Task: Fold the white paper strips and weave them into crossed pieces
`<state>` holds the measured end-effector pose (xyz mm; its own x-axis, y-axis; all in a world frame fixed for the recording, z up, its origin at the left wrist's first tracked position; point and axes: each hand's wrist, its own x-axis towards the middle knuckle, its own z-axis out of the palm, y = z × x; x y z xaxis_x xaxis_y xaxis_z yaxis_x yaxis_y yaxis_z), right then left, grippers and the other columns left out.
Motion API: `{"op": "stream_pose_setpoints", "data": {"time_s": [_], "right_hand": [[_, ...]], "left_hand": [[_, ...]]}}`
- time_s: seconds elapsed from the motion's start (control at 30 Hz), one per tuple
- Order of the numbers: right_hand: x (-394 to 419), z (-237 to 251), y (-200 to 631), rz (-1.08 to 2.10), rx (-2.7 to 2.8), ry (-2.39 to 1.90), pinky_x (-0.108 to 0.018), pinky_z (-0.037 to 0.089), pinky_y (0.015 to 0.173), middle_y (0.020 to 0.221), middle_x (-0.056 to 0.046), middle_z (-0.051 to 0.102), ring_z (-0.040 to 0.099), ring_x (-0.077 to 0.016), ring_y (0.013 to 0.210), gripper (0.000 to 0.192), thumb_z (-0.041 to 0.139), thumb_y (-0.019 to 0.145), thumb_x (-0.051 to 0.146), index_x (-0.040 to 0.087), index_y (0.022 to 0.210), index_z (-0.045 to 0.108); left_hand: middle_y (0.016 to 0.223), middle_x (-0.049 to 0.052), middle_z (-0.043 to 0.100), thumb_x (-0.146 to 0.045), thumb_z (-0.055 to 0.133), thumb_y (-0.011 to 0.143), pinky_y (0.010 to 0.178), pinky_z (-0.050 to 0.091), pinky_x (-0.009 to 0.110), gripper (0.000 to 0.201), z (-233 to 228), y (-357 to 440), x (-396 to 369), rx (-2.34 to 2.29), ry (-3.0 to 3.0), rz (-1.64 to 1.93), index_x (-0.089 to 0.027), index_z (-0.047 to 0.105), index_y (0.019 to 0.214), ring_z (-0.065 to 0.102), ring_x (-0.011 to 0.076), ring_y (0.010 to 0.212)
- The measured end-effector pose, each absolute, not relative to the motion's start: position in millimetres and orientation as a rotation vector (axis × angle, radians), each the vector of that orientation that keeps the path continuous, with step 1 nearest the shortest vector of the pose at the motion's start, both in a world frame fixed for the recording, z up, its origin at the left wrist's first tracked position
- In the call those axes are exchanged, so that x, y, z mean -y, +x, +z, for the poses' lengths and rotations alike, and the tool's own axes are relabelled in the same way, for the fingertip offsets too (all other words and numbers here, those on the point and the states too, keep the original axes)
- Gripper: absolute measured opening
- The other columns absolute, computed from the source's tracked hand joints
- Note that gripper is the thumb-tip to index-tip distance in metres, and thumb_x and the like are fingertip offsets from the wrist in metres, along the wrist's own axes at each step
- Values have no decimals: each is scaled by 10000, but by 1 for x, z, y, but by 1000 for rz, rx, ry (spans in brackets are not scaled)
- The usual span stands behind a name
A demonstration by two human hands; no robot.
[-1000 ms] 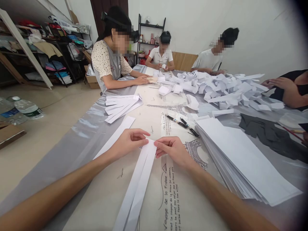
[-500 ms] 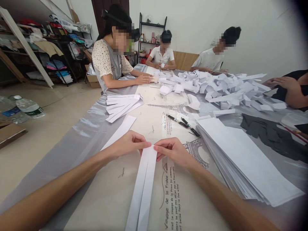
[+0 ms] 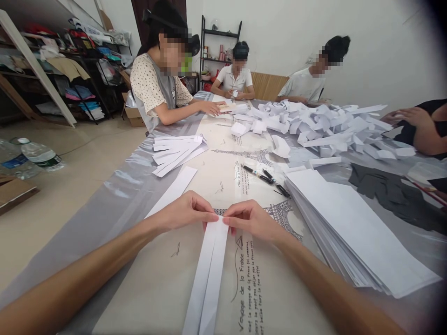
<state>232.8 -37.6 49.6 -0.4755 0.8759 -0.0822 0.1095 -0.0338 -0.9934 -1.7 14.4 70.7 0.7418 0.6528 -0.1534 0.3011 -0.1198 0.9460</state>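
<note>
A long white paper strip [image 3: 208,274], folded lengthwise with both edges turned to the middle, lies on the table in front of me. My left hand [image 3: 186,211] and my right hand [image 3: 249,218] pinch its far end together, fingertips almost touching. A single flat strip [image 3: 173,190] lies just left of my left hand. A thick stack of white sheets [image 3: 352,228] sits right of my right hand.
Two black pens [image 3: 265,177] lie beyond my hands. A bundle of folded strips [image 3: 176,151] rests further left, and a big heap of folded paper pieces [image 3: 321,125] covers the far table. Several people sit around the table [image 3: 153,279]. Water bottles [image 3: 33,156] lie on the floor at left.
My fingertips have drawn closer together on the strip's far end, and the strip has slid slightly toward me. The person at far left has reached further over the table.
</note>
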Motion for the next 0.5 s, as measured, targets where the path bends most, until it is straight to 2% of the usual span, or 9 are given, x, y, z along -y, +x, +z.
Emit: {"op": "stream_pose_setpoints", "data": {"time_s": [0.13,0.23,0.27,0.33,0.4,0.5], "right_hand": [[36,50,235,1592,1660,-1140,-268,472,561,766,-5,676,556,-116,602,214,787,847,438,224,846,793],[34,50,239,1552,1561,-1164,-285,479,625,734,7,652,563,-126,635,189,793,841,418,229,850,785],[33,49,241,1532,1512,-1163,-290,480,652,751,6,659,564,-127,653,177,787,847,406,230,866,785],[29,49,246,1503,1369,-1142,-289,471,674,823,-3,677,552,-124,682,161,775,857,383,232,912,787],[24,48,251,1484,1199,-1087,-281,461,661,888,-14,684,538,-121,700,165,784,842,358,223,937,785],[19,49,256,1433,996,-1005,-274,474,655,907,-16,678,550,-118,705,161,813,800,322,209,904,761]], "left_hand": [[656,20,646,-514,617,950,572,402,248,423,74,-5,-16,-775,2027,326,-169,732,735,558,140,600],[805,75,695,-522,579,980,637,437,284,397,78,-17,-27,-1420,2426,369,-169,697,842,641,223,751],[886,100,706,-516,606,968,656,442,300,360,79,-22,-32,-1675,2517,318,-170,690,917,657,266,830],[997,139,698,-518,625,958,672,451,325,364,79,-33,-41,-1897,2602,79,-157,670,990,663,320,920],[1035,146,681,-505,592,978,698,461,339,361,77,-42,-48,-1879,2630,-60,-151,661,1004,663,324,936],[1014,116,664,-503,560,976,737,471,344,350,70,-48,-51,-1669,2591,123,-169,664,957,659,284,895]]}}
